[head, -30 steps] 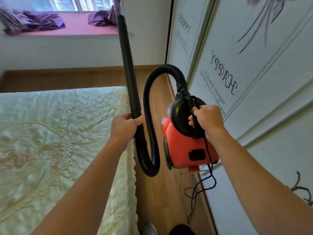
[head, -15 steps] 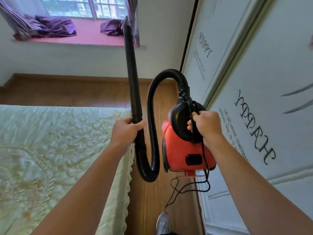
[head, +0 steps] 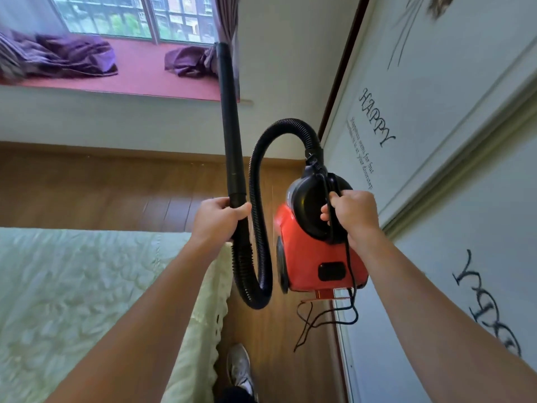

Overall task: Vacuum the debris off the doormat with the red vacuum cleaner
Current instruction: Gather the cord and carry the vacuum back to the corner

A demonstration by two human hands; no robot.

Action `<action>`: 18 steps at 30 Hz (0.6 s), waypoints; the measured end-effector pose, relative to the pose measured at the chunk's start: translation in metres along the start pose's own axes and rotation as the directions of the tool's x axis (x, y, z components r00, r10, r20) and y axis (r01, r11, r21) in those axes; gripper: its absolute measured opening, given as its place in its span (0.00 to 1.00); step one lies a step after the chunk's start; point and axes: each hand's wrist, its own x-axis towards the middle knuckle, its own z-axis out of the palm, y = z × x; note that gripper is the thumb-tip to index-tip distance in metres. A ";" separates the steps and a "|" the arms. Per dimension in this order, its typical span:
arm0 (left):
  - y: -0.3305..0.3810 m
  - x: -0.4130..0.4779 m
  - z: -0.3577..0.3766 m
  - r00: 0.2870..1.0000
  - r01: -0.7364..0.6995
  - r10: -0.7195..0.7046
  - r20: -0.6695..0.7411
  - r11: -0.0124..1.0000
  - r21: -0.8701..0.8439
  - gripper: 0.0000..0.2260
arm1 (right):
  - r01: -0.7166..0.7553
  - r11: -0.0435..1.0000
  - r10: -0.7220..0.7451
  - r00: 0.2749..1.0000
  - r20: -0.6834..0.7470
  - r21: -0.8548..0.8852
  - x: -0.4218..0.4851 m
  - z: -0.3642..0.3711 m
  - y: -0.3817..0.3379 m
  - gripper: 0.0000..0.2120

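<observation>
Above the floor, red vacuum cleaner (head: 316,254) in right hand (head: 353,218), left hand (head: 216,221) fingers around its roughly upright wand (head: 229,126).

I see two bare forearms running up from the bottom corners, no sleeve on either as far as the frame shows, and neither wrist carries a watch, band or ring that I can make out. My left hand (head: 218,219) and right hand (head: 355,214) are both ungloved, with short, plain fingernails showing on the right hand's fingers (head: 326,212). Low in the middle I can see one foot in a white and grey sneaker (head: 240,366), laced, with a dark trouser leg (head: 234,396) just above the bottom edge
</observation>
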 end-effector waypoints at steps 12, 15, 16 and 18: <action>0.090 0.209 0.033 0.998 0.020 -0.019 0.057 1.000 -0.017 0.02 | -0.005 1.000 0.005 0.999 -0.052 -0.006 0.194 0.057 -0.088 0.12; 0.108 0.260 0.050 0.999 0.024 -0.024 0.040 1.000 -0.009 0.02 | -0.014 1.000 0.013 0.999 -0.047 -0.015 0.251 0.072 -0.101 0.12; 0.114 0.279 0.055 0.999 0.029 -0.029 0.029 0.999 -0.013 0.02 | -0.018 1.000 0.017 0.999 -0.041 -0.012 0.272 0.077 -0.106 0.12; 0.127 0.314 0.066 0.999 0.045 -0.045 0.016 0.999 -0.020 0.02 | -0.035 0.999 0.035 0.999 -0.032 -0.010 0.310 0.086 -0.113 0.12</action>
